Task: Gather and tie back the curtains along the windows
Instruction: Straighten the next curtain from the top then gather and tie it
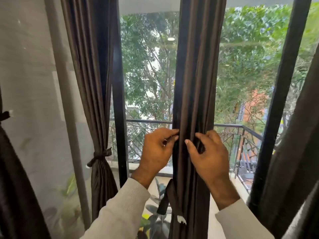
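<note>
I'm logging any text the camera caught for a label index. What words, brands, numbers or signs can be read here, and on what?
None can be read.
White tag on the loose tie-back strap: no print legible.
White tag on the tied curtain's band: too small to tell.
Coloured patches beyond the balcony: blurred.
</note>
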Demonstrator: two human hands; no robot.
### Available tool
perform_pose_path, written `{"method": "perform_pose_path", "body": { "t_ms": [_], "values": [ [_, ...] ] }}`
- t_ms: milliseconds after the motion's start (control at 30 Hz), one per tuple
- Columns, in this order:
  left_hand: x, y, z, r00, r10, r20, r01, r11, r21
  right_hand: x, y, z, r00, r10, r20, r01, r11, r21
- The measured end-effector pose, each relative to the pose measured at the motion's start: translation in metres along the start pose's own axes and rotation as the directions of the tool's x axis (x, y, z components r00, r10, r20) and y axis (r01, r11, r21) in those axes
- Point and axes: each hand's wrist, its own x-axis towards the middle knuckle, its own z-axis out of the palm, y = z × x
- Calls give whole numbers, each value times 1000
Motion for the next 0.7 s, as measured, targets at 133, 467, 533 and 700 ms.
{"method": "perform_pose_path", "body": {
  "t_ms": [133,467,533,700],
  "values": [
    [-10,3,10,998,-52,-36,52,998,19,-4,18,-1,999,39,25,-38,999,-31],
    [-24,-2,36,974,-218,56,222,971,-89,-25,42,-1,992,62,106,-80,982,170],
    [-30,-3,38,966,-241,87,250,963,-99,-28,46,-2,990,59,125,-83,977,199],
    [-40,-16,45,970,-220,103,226,972,-59,-36,53,3,985,90,148,-123,964,237]
  ]
}}
